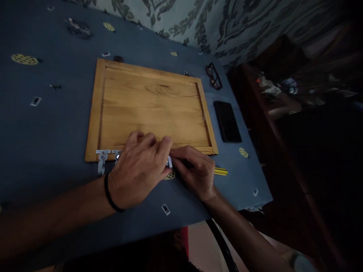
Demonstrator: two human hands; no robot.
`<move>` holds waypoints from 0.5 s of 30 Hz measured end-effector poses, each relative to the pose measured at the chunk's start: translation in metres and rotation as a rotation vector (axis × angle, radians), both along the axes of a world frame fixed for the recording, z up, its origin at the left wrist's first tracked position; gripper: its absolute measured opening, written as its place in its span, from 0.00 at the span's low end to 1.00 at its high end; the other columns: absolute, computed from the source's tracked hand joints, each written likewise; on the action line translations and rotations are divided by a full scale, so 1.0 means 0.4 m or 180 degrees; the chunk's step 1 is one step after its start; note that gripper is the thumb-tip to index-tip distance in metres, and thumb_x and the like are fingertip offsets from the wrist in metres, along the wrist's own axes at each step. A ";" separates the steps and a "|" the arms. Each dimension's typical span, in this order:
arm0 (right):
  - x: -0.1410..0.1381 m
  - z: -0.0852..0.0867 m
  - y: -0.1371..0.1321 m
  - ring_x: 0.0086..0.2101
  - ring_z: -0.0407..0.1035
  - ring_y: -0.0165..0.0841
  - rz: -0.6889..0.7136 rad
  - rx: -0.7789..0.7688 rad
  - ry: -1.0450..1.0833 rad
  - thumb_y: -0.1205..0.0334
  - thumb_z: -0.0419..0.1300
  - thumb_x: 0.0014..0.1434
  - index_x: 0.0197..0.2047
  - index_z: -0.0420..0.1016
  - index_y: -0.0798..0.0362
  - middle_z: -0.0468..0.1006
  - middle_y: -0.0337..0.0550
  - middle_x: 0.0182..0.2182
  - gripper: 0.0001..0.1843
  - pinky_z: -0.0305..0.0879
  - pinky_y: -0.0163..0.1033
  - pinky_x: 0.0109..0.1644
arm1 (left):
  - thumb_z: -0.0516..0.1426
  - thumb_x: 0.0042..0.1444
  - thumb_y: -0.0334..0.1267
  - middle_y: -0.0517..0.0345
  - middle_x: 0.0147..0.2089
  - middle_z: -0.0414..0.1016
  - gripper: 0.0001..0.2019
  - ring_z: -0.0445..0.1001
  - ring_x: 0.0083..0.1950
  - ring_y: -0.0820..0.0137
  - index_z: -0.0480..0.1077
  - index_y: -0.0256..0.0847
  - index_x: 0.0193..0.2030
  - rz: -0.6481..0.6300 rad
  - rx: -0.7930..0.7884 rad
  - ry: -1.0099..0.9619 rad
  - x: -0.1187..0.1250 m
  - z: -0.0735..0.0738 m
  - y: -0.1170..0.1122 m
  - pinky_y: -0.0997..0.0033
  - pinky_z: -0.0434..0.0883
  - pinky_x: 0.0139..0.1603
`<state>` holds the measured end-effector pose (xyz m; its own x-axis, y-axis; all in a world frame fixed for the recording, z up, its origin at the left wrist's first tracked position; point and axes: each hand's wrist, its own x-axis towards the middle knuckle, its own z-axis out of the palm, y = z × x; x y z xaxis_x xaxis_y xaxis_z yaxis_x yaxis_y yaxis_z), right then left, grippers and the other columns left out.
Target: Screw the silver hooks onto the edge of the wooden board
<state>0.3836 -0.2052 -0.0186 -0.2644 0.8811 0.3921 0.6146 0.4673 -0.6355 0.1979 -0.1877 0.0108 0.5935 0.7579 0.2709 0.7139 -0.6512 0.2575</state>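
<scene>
A framed wooden panel (150, 104) lies flat on a blue tablecloth (48, 124). A metal hinge (102, 156) is fixed at its near left edge, and a second metal piece (169, 161) shows between my hands at the near edge. My left hand (138, 168), a black band on its wrist, is curled over the panel's near edge, fingers pressed on that metal piece. My right hand (195, 170) is closed around a yellow-handled tool (220, 171) whose tip points at the same metal piece.
A black phone (227, 121) lies right of the panel, dark-framed glasses (214, 75) behind it. Small stickers and yellow dotted patches are scattered over the cloth. The table's edge drops off at right, beside a dark wooden shelf (272, 102) with clutter.
</scene>
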 end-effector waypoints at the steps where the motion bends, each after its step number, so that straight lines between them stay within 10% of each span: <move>1: 0.000 0.000 0.001 0.33 0.78 0.30 0.0001 -0.0017 0.0019 0.70 0.63 0.62 0.38 0.81 0.49 0.83 0.38 0.31 0.07 0.74 0.35 0.39 | 0.66 0.57 0.39 0.50 0.39 0.79 0.18 0.76 0.44 0.56 0.65 0.36 0.49 -0.0001 -0.0024 -0.0017 0.000 -0.001 0.000 0.54 0.67 0.48; 15: 0.006 0.003 0.005 0.35 0.79 0.31 0.0158 -0.0153 0.0163 0.69 0.63 0.62 0.41 0.81 0.47 0.84 0.39 0.35 0.08 0.75 0.36 0.39 | 0.64 0.58 0.37 0.48 0.40 0.80 0.17 0.76 0.44 0.57 0.65 0.36 0.50 -0.0014 0.0029 -0.0024 0.001 -0.002 -0.001 0.55 0.68 0.48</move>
